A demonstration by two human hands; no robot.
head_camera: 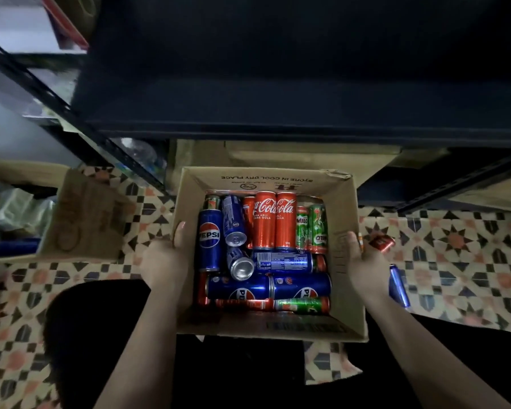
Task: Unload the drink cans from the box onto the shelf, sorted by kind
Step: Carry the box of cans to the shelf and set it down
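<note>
Both hands [164, 258] [363, 261] extended forward, fingers curled, apart.

Scene is reading dim overall. The shelf [307, 69] is sitting in near-black shadow, detail lost. Can tops in the box [345, 290] are catching small glints. Pale light is entering at upper left, washing out that corner. Wide-angle distortion is bending the floor tiles [455, 246] at the edges; periphery is blurring softly.

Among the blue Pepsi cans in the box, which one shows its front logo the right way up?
The Pepsi can at the box's left wall, beside the left hand. Its PEPSI word reads upright; the other blue cans show backs, ends or sideways logos.
</note>
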